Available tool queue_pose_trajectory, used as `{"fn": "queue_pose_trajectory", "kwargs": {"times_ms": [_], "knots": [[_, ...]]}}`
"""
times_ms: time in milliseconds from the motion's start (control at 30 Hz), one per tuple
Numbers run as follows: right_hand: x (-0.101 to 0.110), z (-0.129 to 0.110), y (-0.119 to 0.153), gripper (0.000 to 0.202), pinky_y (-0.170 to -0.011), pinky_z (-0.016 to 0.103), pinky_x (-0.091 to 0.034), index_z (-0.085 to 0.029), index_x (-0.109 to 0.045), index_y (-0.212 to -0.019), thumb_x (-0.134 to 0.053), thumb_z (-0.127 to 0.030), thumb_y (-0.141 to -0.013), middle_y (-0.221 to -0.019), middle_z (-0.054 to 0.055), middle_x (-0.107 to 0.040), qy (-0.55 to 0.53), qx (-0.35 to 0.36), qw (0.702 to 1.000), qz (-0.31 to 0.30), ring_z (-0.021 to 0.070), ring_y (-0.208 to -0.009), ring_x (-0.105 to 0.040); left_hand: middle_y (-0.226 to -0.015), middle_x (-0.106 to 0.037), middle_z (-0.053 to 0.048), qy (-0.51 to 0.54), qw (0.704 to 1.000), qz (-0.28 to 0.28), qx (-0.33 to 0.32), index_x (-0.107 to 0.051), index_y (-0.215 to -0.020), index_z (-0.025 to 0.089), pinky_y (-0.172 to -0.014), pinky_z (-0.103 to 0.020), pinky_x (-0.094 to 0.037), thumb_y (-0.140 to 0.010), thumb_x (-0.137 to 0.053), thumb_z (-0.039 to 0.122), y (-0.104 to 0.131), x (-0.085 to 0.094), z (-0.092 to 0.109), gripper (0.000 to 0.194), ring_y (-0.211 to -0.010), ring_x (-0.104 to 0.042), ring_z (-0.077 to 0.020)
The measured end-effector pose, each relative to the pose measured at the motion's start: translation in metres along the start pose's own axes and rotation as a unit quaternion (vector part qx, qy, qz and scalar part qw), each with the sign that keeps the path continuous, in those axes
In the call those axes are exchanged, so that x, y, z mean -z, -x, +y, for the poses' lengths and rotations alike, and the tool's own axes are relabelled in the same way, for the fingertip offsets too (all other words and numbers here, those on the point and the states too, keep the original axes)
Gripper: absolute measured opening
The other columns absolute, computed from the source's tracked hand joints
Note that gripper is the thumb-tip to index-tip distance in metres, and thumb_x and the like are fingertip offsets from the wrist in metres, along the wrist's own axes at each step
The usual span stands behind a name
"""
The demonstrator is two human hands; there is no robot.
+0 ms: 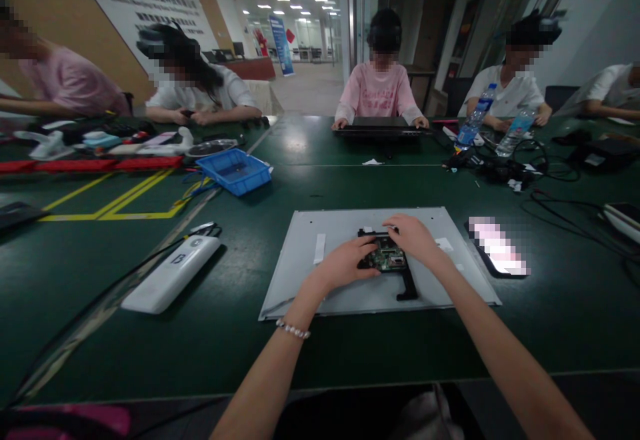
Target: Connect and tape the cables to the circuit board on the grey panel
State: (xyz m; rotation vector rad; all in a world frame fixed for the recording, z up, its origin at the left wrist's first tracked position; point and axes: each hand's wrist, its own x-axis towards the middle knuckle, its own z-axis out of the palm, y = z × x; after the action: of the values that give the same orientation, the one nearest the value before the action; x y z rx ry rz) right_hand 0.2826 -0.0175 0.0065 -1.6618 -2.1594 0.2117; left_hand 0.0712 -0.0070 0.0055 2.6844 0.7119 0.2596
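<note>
A flat grey metal panel (pixel 295 253), like the back of a screen, lies on the table in front of me. On it sits a green circuit board (pixel 393 258) in a black bracket (pixel 409 285) with a leg pointing towards me. My left hand (pixel 345 263) grips the board at its left side, thumb below and fingers above. My right hand (pixel 415 237) is closed at the bracket's top right corner, its fingers bent over the edge; the exact contact of the fingertips is partly hidden. A white strip (pixel 320 249) lies on the panel left of the board.
Left of the panel lies a white power bank (pixel 173 273) with a cable; right of it, a lit phone (pixel 497 247). Farther off are a blue tray (pixel 235 170), water bottles (pixel 477 117) and tangled black cables (pixel 505 167). Several people sit around the green table (pixel 240 353).
</note>
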Motion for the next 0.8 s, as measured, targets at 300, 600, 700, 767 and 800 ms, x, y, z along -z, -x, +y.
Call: {"fn": "queue_pose_trajectory", "kwargs": {"times_ms": [300, 600, 700, 767, 800], "knots": [[0.024, 0.078, 0.07, 0.027, -0.076, 0.031, -0.049, -0.02, -0.065, -0.106, -0.052, -0.02, -0.082, -0.106, 0.007, -0.064, -0.113, -0.067, 0.991, -0.017, 0.0171, -0.088, -0.061, -0.142, -0.038, -0.01, -0.009, 1.0, 0.013, 0.016, -0.045, -0.13, 0.019, -0.104, -0.042, -0.033, -0.081, -0.059, 0.039, 0.002, 0.002, 0.006, 0.054, -0.126, -0.04, -0.0262], [0.015, 0.084, 0.082, 0.025, -0.074, 0.03, -0.048, -0.02, -0.067, -0.1, -0.053, -0.023, -0.08, -0.095, 0.006, -0.064, -0.105, -0.106, 0.989, -0.011, 0.0155, -0.077, -0.061, -0.144, -0.034, -0.009, 0.0, 1.0, 0.011, 0.016, -0.043, -0.131, 0.021, -0.104, -0.043, -0.033, -0.083, -0.057, 0.04, 0.003, 0.003, 0.009, 0.053, -0.127, -0.038, -0.0259], [0.014, 0.088, 0.085, 0.021, -0.072, 0.031, -0.048, -0.02, -0.067, -0.093, -0.055, -0.027, -0.078, -0.085, 0.004, -0.066, -0.093, -0.133, 0.987, 0.0, 0.0171, -0.074, -0.062, -0.144, -0.034, -0.008, -0.001, 1.0, 0.011, 0.016, -0.042, -0.132, 0.023, -0.104, -0.045, -0.033, -0.083, -0.056, 0.039, 0.004, 0.003, 0.009, 0.053, -0.128, -0.037, -0.0261], [0.015, 0.088, 0.087, 0.019, -0.071, 0.032, -0.048, -0.02, -0.068, -0.087, -0.055, -0.03, -0.077, -0.08, 0.004, -0.067, -0.109, -0.151, 0.982, 0.012, 0.018, -0.074, -0.063, -0.144, -0.034, -0.007, -0.008, 1.0, 0.014, 0.017, -0.041, -0.132, 0.023, -0.104, -0.046, -0.032, -0.083, -0.056, 0.039, 0.004, 0.004, 0.011, 0.053, -0.128, -0.036, -0.0267], [0.015, 0.086, 0.088, 0.019, -0.07, 0.032, -0.049, -0.02, -0.067, -0.086, -0.056, -0.032, -0.077, -0.079, 0.004, -0.067, -0.127, -0.159, 0.979, 0.022, 0.0183, -0.073, -0.063, -0.144, -0.034, -0.007, -0.014, 1.0, 0.017, 0.016, -0.041, -0.132, 0.024, -0.105, -0.046, -0.031, -0.083, -0.056, 0.039, 0.003, 0.005, 0.013, 0.053, -0.129, -0.035, -0.027]]}}
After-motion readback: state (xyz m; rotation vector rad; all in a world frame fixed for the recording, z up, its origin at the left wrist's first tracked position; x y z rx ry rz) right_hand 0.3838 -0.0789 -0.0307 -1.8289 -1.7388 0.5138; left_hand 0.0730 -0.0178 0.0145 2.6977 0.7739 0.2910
